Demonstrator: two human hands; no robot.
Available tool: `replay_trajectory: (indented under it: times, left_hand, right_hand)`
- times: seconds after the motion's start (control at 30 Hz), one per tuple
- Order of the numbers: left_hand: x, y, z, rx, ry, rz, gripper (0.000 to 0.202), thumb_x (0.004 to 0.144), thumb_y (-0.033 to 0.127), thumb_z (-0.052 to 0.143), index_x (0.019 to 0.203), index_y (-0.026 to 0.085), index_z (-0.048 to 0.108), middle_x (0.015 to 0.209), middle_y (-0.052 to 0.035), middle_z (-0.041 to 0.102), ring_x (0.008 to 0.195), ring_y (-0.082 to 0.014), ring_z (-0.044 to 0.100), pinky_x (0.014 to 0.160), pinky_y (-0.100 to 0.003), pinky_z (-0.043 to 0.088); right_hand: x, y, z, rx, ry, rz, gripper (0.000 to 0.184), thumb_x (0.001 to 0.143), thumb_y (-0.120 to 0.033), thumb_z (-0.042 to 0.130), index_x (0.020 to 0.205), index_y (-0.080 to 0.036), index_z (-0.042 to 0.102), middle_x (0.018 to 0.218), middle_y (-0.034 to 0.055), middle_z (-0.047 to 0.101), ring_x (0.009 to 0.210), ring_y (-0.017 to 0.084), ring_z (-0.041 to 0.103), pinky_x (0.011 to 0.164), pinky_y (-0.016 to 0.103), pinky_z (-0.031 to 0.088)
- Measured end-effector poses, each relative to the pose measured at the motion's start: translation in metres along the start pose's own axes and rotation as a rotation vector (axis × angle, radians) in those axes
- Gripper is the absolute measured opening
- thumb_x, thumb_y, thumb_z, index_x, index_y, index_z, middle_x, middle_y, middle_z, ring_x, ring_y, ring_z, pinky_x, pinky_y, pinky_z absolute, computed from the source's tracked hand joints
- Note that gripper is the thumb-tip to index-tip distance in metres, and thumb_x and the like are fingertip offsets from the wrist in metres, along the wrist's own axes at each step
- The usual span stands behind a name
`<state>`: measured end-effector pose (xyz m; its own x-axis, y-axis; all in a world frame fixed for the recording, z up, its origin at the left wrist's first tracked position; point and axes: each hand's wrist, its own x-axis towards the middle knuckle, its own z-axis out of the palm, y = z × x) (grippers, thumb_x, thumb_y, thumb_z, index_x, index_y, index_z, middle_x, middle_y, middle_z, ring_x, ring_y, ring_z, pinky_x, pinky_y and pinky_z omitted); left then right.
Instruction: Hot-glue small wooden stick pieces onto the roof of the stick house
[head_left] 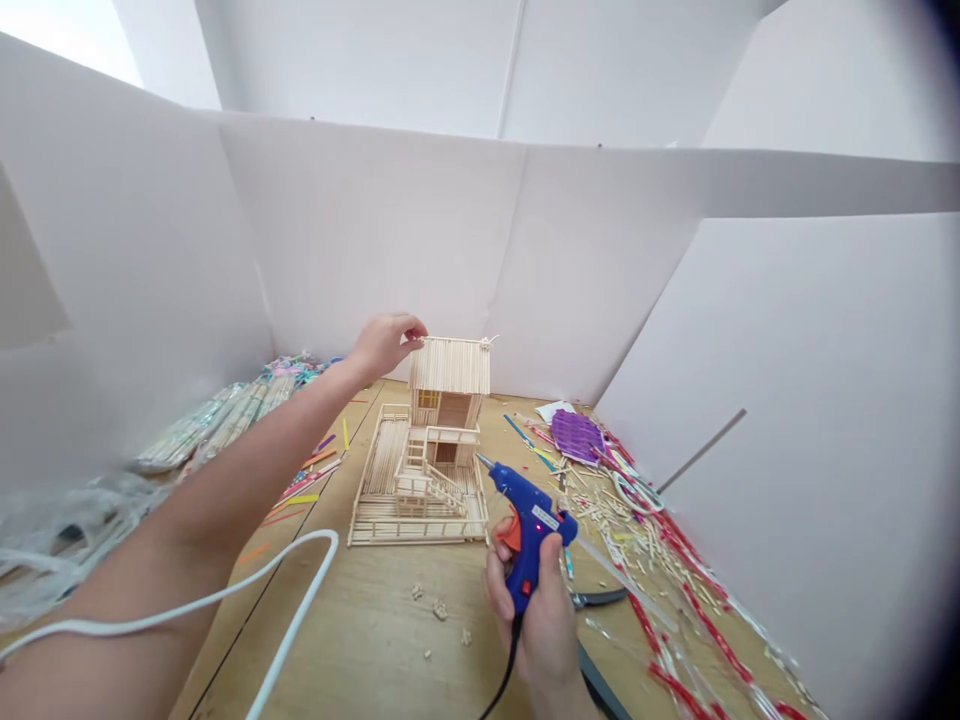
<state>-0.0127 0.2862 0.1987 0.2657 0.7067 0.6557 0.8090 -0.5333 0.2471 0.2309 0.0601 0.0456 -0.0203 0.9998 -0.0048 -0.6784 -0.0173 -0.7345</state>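
Observation:
A small model house built of thin wooden sticks stands on the table, with a railed deck, a little staircase and a sloping stick roof. My left hand reaches over to the roof's upper left corner, its fingers closed there; whether they pinch a stick or the roof edge is hidden. In my right hand is a blue hot glue gun, fingers wrapped round its handle near the orange trigger. The gun's nozzle points up and left, close to the house's right side. A clear glue stick sticks out behind it.
A white cable loops across my left forearm. Bundled sticks in plastic lie at left beside coloured strips. At right are a purple woven piece, scissors, stick offcuts and red-striped wrappers. White panels surround the wooden table.

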Motion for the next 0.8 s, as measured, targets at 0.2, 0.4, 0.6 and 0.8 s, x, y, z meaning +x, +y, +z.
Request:
replay_trajectory:
  times: [0.2,0.4,0.6,0.8]
  left_hand:
    - [0.02,-0.007,0.008,0.134,-0.1,0.026,0.008,0.082,0.02,0.07,0.087,0.024,0.074,0.09,-0.0019,0.075,0.091,-0.0211,0.065,0.09,-0.036,0.044]
    - [0.019,-0.005,0.018,0.219,-0.103,0.023,0.009,0.083,0.019,0.07,0.089,0.024,0.074,0.098,-0.0044,0.077,0.107,-0.0262,0.062,0.098,-0.042,0.038]
    - [0.018,-0.005,0.02,0.24,-0.073,-0.005,0.009,0.084,0.019,0.069,0.09,0.024,0.074,0.096,-0.0046,0.077,0.106,-0.0268,0.062,0.095,-0.042,0.042]
    - [0.02,-0.003,0.021,0.206,-0.042,-0.028,0.009,0.082,0.018,0.07,0.089,0.023,0.074,0.093,-0.005,0.077,0.103,-0.0266,0.063,0.092,-0.041,0.045]
  right_hand:
    - [0.002,0.014,-0.015,0.056,0.018,0.045,0.058,0.09,-0.074,0.054,0.096,-0.018,0.067,0.071,-0.0035,0.053,0.038,0.001,0.032,0.042,0.019,0.02]
    - [0.003,0.017,-0.018,0.037,0.023,0.07,0.061,0.086,-0.077,0.056,0.096,-0.018,0.068,0.071,-0.0025,0.054,0.037,0.0,0.031,0.041,0.02,0.018]
    - [0.002,0.02,-0.017,0.095,0.075,0.118,0.061,0.085,-0.077,0.058,0.095,-0.017,0.065,0.07,-0.0042,0.052,0.037,0.0,0.027,0.041,0.02,0.016]
    - [0.003,0.019,-0.019,0.009,0.057,0.098,0.063,0.084,-0.079,0.056,0.095,-0.017,0.062,0.072,-0.0019,0.056,0.037,-0.001,0.021,0.04,0.02,0.016]
